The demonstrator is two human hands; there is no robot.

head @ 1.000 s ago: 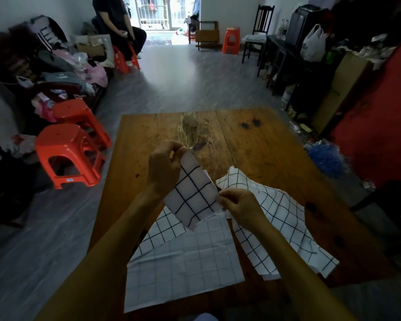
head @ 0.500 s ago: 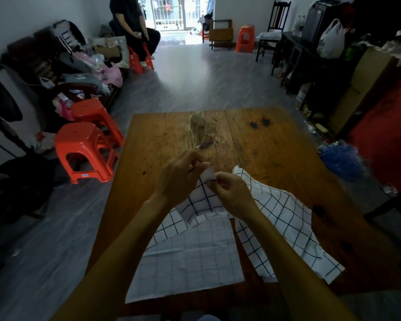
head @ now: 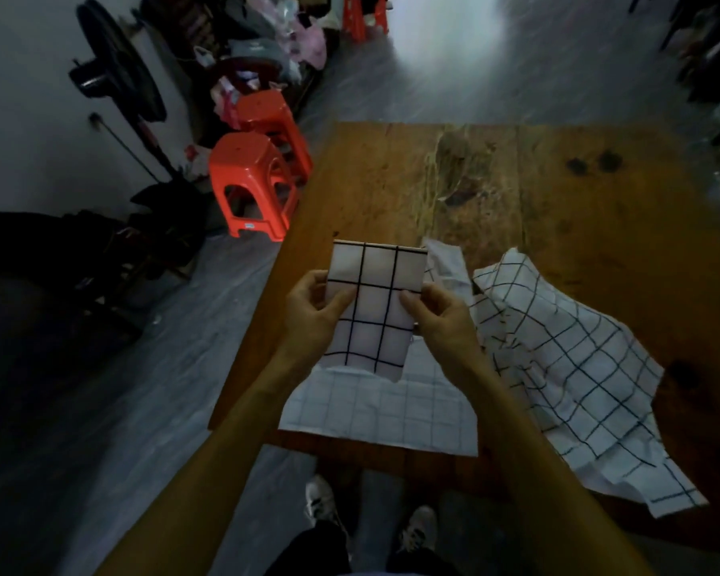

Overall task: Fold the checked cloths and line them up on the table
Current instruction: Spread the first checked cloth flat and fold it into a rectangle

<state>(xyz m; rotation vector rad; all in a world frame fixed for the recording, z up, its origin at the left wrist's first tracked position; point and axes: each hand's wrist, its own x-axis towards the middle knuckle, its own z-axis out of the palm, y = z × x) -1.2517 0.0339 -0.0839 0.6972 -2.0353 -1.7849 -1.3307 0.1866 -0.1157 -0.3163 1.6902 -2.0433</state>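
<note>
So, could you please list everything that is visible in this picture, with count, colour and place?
folded checked cloth: 1, white with bold black lines, held up over the near left part of the table
flat cloth: 1, white with faint grid, at the near table edge
crumpled checked cloth: 1, white with black lines, right of the flat cloth
table: 1, brown wood, centre
stools: 2 near the table, red, on the floor to the left
fan: 1, black, by the left wall
shoes: 2, pale, bottom
left hand: grips the folded cloth's left edge
right hand: grips its right edge
</note>
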